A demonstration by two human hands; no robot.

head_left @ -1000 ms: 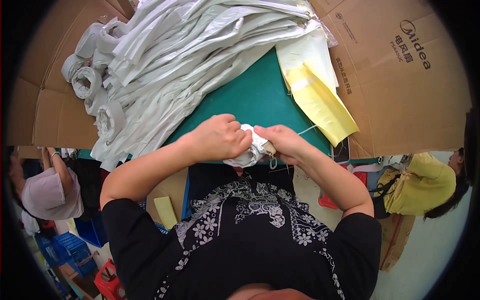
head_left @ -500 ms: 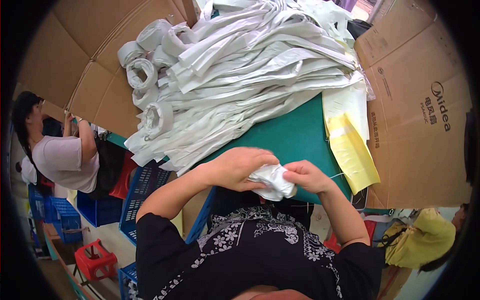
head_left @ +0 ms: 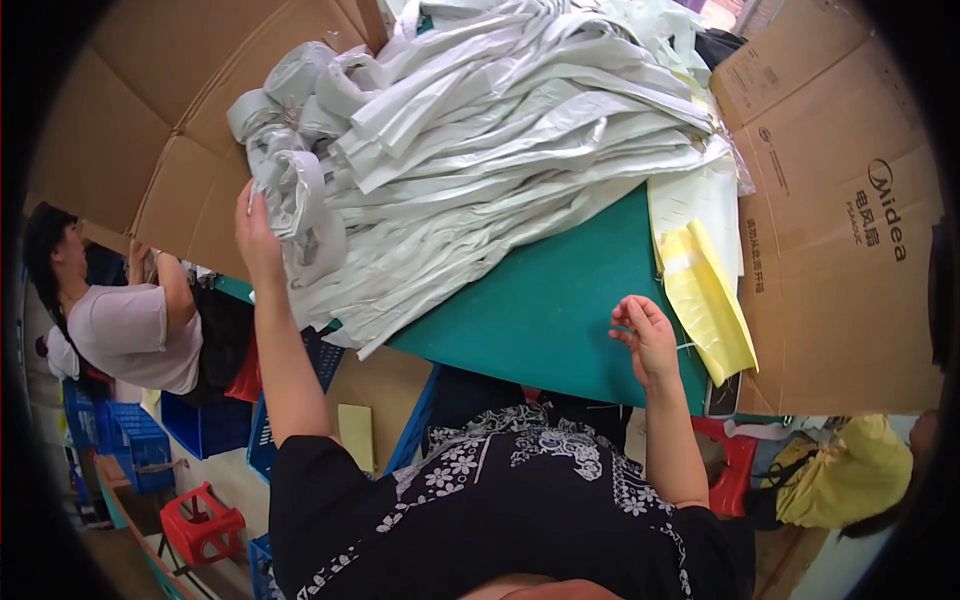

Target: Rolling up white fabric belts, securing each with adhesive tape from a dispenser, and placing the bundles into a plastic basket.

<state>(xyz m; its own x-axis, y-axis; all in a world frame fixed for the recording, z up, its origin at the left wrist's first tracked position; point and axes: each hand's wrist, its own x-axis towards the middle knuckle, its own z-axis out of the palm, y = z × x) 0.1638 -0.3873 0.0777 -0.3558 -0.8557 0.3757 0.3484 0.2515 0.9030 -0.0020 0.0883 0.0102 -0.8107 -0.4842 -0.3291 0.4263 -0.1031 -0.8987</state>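
Observation:
At the far left of the green table (head_left: 560,280), my left hand (head_left: 258,240) is at the left edge of a coiled white strip (head_left: 296,185), its fingers closed on the rim. Part of that grip is hidden behind the coil. The coil rests against several other rolled white strips (head_left: 262,115). Long flat white strips (head_left: 480,200) lie heaped beside them across the table. Above the table's right side my right hand (head_left: 648,335) hovers with its fingers curled in and thumb against the forefinger; nothing shows in it.
A bent yellow sheet (head_left: 708,310) lies at the right table edge, near a dark phone-like object (head_left: 723,395). Cardboard walls (head_left: 820,220) stand on both sides. Blue crates (head_left: 205,420) and a red stool (head_left: 203,525) are below left. One person (head_left: 135,330) sits left, another (head_left: 850,475) right.
Both hands were together on a white bundle near the table's front edge. My left hand has moved far left to the rolls, where a coil now sits; my right hand has come away, rightward.

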